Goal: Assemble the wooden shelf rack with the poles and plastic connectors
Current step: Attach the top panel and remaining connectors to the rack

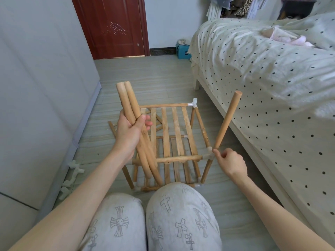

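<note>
The half-built wooden rack [174, 142] stands on the pale floor [154, 77] just in front of the person's knees [181, 214], between a grey cabinet [36, 105] on the left and a bed [272, 78] with a dotted cover on the right. Its top shelf of 5 flat slats [175, 131] runs with the slats pointing away from the person, framed by round rails that meet in white plastic connectors [194, 103] at the corners. A lower shelf shows through the gaps, and short legs drop to more connectors at floor level.

The left hand [130, 131] grips 2 loose poles [134, 124] side by side, fingers and thumb curled round them. Their long axis is steep, upper ends tilted away and to the left, lower ends crossing in front of the rack's near left corner and hiding it.

The right hand [230, 162] pinches the bottom of a single pole [227, 120] between thumb and fingertips, right at the near right corner connector [209, 153]. This pole leans up and to the right, its free end toward the bed edge; whether its foot is seated in the socket I cannot tell.

On the floor behind the rack lies another slatted piece [157, 124], mostly hidden. Several spare white connectors [74, 167] lie along the base of the cabinet. Farther off are a red-brown door [112, 28] and a blue box [182, 51] by the wall.
</note>
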